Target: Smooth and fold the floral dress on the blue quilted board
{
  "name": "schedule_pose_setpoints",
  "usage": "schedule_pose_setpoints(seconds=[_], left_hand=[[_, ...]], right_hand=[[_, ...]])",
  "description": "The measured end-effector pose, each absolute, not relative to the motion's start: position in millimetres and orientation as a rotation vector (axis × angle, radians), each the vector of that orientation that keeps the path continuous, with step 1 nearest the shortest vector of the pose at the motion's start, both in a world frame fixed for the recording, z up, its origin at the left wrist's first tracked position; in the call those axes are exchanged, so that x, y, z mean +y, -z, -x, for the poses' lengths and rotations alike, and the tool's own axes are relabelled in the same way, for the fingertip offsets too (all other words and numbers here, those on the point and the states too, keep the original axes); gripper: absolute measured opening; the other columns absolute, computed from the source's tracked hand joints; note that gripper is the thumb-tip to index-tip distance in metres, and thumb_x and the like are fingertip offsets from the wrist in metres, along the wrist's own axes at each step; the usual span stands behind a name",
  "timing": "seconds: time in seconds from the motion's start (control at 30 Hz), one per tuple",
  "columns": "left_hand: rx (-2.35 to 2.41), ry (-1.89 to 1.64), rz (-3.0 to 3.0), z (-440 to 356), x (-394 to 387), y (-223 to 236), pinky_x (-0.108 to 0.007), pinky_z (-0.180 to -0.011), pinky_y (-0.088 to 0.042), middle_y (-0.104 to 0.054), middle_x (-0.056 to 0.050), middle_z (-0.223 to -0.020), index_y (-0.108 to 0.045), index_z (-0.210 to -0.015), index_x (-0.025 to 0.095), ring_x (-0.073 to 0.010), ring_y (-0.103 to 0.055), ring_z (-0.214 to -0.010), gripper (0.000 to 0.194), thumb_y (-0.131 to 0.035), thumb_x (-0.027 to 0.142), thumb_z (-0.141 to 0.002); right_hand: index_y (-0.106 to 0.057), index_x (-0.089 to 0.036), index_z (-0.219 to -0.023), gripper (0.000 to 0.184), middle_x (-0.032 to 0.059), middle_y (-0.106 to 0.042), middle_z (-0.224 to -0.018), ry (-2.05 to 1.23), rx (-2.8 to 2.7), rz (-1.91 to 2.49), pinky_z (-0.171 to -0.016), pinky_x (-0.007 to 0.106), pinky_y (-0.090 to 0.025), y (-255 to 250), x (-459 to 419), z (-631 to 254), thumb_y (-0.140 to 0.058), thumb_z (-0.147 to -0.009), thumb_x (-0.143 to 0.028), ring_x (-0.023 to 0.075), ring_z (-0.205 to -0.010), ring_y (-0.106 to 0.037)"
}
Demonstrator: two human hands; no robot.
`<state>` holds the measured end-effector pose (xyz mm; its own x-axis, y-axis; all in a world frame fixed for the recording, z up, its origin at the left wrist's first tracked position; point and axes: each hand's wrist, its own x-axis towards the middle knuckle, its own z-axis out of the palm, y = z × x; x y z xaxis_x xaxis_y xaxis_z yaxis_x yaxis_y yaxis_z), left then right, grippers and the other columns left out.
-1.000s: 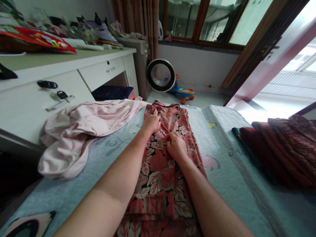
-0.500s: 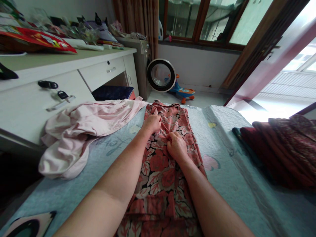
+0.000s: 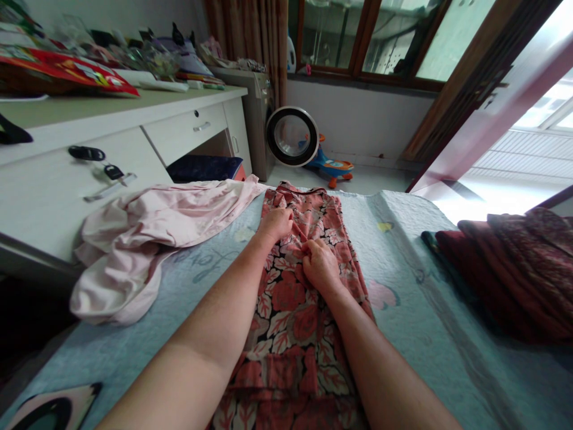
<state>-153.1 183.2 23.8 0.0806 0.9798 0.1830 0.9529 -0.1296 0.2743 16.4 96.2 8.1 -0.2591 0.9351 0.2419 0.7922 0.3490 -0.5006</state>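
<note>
A red floral garment [image 3: 286, 298], patterned with pale leaves on black, lies lengthwise on the bed in front of me, folded into a long strip. Its collar end points away from me. My left hand [image 3: 278, 223] is closed on the cloth near the far end, fingers curled in. A bit nearer and to the right, my right hand [image 3: 320, 263] pinches the cloth at the front, where small creases run between both hands. The fingertips are partly hidden. Left of the floral garment lies a crumpled pale pink garment [image 3: 147, 224].
A light blue bedspread [image 3: 403, 286] covers the bed. Folded dark red clothes [image 3: 501, 269] are stacked at the right. A white desk [image 3: 188, 107] with clutter borders the left. Beyond the bed are an open washing machine door [image 3: 293, 136] and a blue ride-on toy [image 3: 331, 164].
</note>
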Motion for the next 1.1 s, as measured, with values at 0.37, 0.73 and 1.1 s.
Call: schedule_pose_setpoints(seconds=[0.37, 0.73, 1.1], left_hand=[[2.002, -0.447, -2.248, 153.5, 184.6, -22.7, -0.037, -0.092, -0.05, -0.073, -0.01, -0.101, -0.072, -0.1, 0.018, -0.0251, -0.068, -0.097, 0.025, -0.05, 0.02, -0.087], [2.01, -0.435, -2.264, 153.5, 184.8, -21.2, -0.036, -0.089, -0.052, -0.073, -0.01, -0.101, -0.072, -0.096, 0.019, -0.025, -0.068, -0.097, 0.023, -0.051, 0.021, -0.086], [2.064, -0.41, -2.349, 152.3, 181.5, -17.0, -0.041, -0.097, -0.048, -0.064, -0.013, -0.123, -0.071, -0.101, 0.017, -0.0293, -0.061, -0.111, 0.023, -0.053, 0.02, -0.086]], right_hand=[[-0.067, -0.021, -0.087, 0.022, 0.0053, -0.063, -0.094, -0.387, -2.108, 1.481, -0.081, 0.028, -0.042, -7.9, 96.2, -16.3, -0.051, -0.077, -0.01, 0.0196, -0.091, -0.057], [-0.068, -0.021, -0.088, 0.024, 0.0055, -0.063, -0.096, -0.378, -2.113, 1.494, -0.082, 0.027, -0.042, -6.7, 96.4, -16.6, -0.051, -0.076, -0.009, 0.0194, -0.09, -0.057], [-0.067, -0.021, -0.088, 0.023, 0.0053, -0.063, -0.096, -0.354, -2.119, 1.491, -0.082, 0.027, -0.042, -6.0, 96.9, -16.5, -0.051, -0.076, -0.009, 0.0192, -0.091, -0.057]])
